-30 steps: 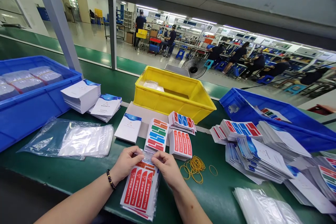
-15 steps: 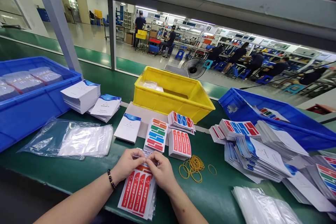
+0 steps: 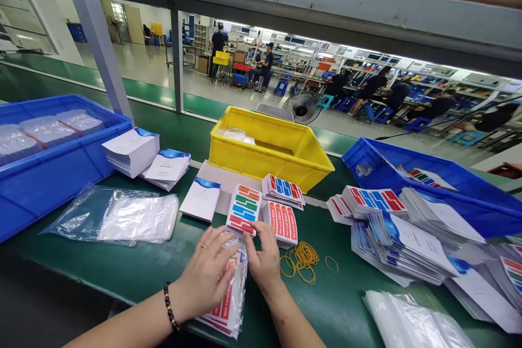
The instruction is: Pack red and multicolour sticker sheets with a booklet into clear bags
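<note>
"Head view: what is the left grip [image 3: 207, 277] doing?"

"It's open, fingers spread and laid over the clear bag [image 3: 241, 288]. The red-printed sheets [image 3: 223, 310] are inside, showing below that palm."

"And the right grip [image 3: 263, 258]?"

"Fingers bent, thumb by the bag's upper right edge. I cannot tell whether it's pinching the plastic."

"So where's the bag lying?"

"On the green counter [image 3: 142, 272], under the left grip and just beside the right one."

"What's beyond them?"

"The multicoloured sheet stack [image 3: 244, 209] is right past the right grip's fingertips, with the red label stack [image 3: 285, 223] beyond its knuckles, to the right. A white-and-blue booklet stack [image 3: 202, 198] sits past the left grip, and the yellow bin [image 3: 265, 157] is farther off, behind the stacks."

"Anything out to the sides?"

"Yellow rubber bands [image 3: 305, 255] lie to the right of the right grip. Well left of the left one there's a pile of clear bags [image 3: 138, 217]."
</note>
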A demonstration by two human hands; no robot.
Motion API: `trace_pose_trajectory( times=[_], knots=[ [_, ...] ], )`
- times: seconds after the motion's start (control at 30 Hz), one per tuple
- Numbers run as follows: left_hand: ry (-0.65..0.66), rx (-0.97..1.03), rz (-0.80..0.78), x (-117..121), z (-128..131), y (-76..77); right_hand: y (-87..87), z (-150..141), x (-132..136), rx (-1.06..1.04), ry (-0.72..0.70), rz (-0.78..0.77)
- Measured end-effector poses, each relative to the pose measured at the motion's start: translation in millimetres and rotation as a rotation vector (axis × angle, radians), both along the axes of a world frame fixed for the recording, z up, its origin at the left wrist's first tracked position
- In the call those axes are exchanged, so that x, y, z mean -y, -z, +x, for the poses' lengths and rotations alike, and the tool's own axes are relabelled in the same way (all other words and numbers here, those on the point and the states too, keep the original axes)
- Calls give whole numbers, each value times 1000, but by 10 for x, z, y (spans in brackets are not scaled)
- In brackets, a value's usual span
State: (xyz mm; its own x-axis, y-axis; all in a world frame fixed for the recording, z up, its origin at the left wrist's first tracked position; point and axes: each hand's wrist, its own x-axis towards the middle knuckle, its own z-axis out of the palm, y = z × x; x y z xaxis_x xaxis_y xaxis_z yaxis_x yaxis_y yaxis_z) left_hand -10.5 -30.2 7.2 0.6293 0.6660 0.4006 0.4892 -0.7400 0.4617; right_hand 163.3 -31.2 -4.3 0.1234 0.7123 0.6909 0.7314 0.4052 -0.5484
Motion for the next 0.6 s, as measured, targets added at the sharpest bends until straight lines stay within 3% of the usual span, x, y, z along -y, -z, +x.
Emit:
trace_pose_trajectory(
  times=[0.1,0.2,0.37,0.5,0.6],
  knots=[
    [150,-345,-173,128,124,78,-42,22,22,-14,6,41],
    [161,-506,-286,158,214,198,-72,16,51,-23,-24,33],
    [137,-559,-271,137,249,255,-67,-7,58,-45,-63,11],
    [138,-549,-310,149,245,162,-38,12,49,-31,-86,23],
    [132,-395,-292,135,153,69,-23,47,58,-28,-101,52]
  ],
)
